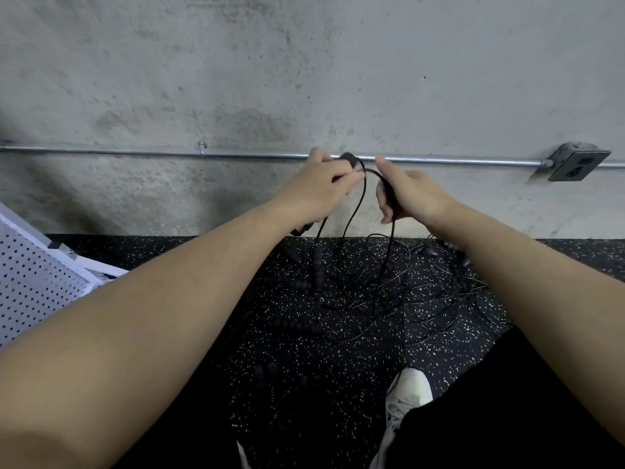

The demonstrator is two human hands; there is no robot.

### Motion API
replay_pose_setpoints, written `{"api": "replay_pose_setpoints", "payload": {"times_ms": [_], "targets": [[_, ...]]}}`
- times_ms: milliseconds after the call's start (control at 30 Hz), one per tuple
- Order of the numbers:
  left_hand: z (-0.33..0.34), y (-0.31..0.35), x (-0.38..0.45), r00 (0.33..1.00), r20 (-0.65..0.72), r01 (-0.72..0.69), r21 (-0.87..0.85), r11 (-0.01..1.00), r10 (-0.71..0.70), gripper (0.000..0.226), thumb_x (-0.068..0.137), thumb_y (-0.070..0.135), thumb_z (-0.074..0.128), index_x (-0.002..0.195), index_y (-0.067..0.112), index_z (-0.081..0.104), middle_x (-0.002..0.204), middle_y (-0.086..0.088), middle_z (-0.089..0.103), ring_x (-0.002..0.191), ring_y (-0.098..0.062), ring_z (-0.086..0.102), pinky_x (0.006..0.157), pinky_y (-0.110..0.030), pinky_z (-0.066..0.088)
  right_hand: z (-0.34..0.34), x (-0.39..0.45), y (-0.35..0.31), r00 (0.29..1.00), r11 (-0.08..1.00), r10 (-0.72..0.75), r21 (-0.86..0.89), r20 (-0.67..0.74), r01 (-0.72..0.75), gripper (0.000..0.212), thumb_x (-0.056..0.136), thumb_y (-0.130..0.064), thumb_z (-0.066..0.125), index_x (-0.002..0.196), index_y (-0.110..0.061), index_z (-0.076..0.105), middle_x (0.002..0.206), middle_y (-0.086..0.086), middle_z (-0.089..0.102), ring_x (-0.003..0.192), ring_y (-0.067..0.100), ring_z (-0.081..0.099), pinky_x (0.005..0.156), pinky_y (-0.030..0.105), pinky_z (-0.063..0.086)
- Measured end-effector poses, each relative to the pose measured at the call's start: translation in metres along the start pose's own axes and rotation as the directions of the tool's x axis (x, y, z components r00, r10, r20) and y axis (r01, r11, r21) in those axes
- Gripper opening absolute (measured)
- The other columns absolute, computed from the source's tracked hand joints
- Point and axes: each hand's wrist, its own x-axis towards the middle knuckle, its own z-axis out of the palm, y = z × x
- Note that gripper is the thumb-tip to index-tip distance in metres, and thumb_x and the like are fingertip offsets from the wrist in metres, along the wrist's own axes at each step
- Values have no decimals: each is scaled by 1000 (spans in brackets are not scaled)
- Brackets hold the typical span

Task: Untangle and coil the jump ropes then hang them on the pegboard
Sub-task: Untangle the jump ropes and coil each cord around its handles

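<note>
My left hand (pixel 318 189) is closed around a black jump rope handle, whose ends stick out at the top and below the wrist. My right hand (pixel 411 196) grips a second black handle (pixel 389 194) held nearly upright. A thin black cord (pixel 355 214) arcs between the two hands and drops in loops to the floor. Below, a tangled pile of black jump ropes (pixel 389 292) lies on the speckled floor, with ribbed black handles among the cords. The white pegboard (pixel 37 286) leans at the far left.
A concrete wall stands straight ahead with a metal conduit pipe (pixel 135 153) running across it to an outlet box (pixel 576 162) on the right. The black speckled rubber floor (pixel 270 360) lies underfoot. My white shoe (pixel 407 397) is near the pile's front.
</note>
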Motion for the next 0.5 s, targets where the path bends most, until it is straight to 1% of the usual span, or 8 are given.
{"api": "replay_pose_setpoints", "payload": {"times_ms": [33,100,167,233,333,400,467,500], "targets": [[-3,-2,1,999,-43,25,-37,999,-26,37,105,48,46,78,25,55,122,-1,40,69,-13,56,61,-29,53,-3,-2,4,996,997,61,-50,70,-58,76,102,-65,24,65,-10,63,62,9,65,67,21,68,84,35,58],[-8,-8,2,989,-122,65,-113,992,-79,35,106,47,45,80,26,56,124,-2,39,70,-16,60,53,-21,52,-10,-3,16,953,954,203,-266,224,-141,88,101,-69,11,75,-9,71,76,7,74,79,20,70,93,34,52],[-13,-15,5,978,-165,97,-167,981,-125,34,106,46,47,82,25,57,126,-4,39,73,-21,64,50,-20,53,-20,-4,28,905,893,305,-419,295,-165,84,100,-69,12,80,-13,71,82,3,77,82,16,72,94,35,47],[-15,-24,8,975,-149,142,-166,976,-167,33,105,46,50,86,21,61,128,-6,38,69,-25,65,46,-22,53,-30,-3,33,928,907,296,-370,225,-200,70,99,-70,28,70,-16,62,75,6,72,77,22,67,87,36,47],[-13,-33,7,976,-81,191,-131,973,-202,22,98,44,63,100,23,67,127,-7,41,63,-22,63,43,-17,46,-42,1,30,985,964,164,-204,-60,-173,48,93,-63,56,71,-21,52,67,1,50,66,19,44,66,33,39],[-10,-33,5,981,-37,185,-116,976,-190,26,90,45,74,110,29,67,128,-5,42,76,-22,64,49,-18,48,-46,2,26,972,980,122,-129,-199,-149,45,85,-63,66,69,-25,48,65,-1,42,62,18,36,61,33,31],[-7,-26,2,987,19,158,-90,983,-157,35,87,48,77,116,34,66,129,-1,38,92,-22,64,60,-20,54,-46,2,24,965,984,97,-125,-242,-130,48,82,-60,71,65,-24,44,60,-1,39,55,15,34,58,31,28],[-5,-19,1,991,45,132,-86,988,-128,36,87,49,76,118,35,65,127,0,36,93,-22,63,62,-24,59,-43,2,23,965,983,75,-142,-251,-114,47,84,-54,73,65,-23,44,55,-3,38,50,12,33,54,29,27]]}}
